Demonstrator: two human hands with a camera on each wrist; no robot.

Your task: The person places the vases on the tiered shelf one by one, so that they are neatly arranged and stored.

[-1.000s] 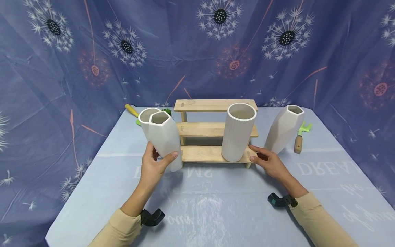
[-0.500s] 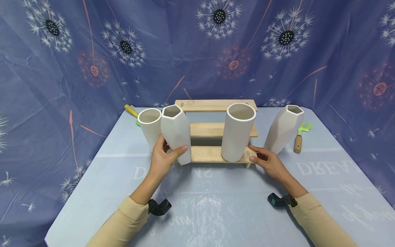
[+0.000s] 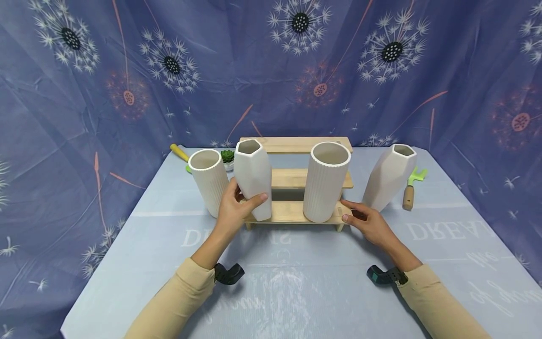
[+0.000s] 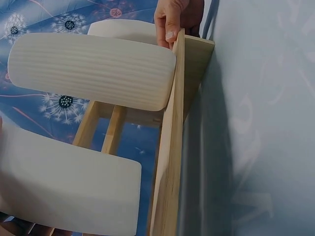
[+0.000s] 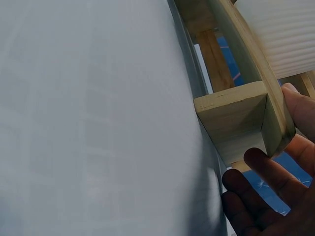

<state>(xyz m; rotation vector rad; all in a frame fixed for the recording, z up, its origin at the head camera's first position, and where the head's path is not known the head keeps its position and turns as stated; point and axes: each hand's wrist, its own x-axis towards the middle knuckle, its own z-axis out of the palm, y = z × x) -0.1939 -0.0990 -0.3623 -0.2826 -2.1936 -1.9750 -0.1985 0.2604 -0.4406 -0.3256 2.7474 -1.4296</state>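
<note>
I see my left hand (image 3: 234,207) curled around the faceted vase (image 3: 253,177), thumb in front and fingers behind, and the vase stands on the lowest step of the rack (image 3: 292,212), at its left end. My right hand (image 3: 367,222) is nearly flat, with straight fingers touching the right end of the rack. The ribbed vase (image 3: 326,181) stands on the same step, just left of this hand. In the left wrist view my own hand is almost cut off. Whether the faceted vase fully rests on the step, I cannot tell.
</note>
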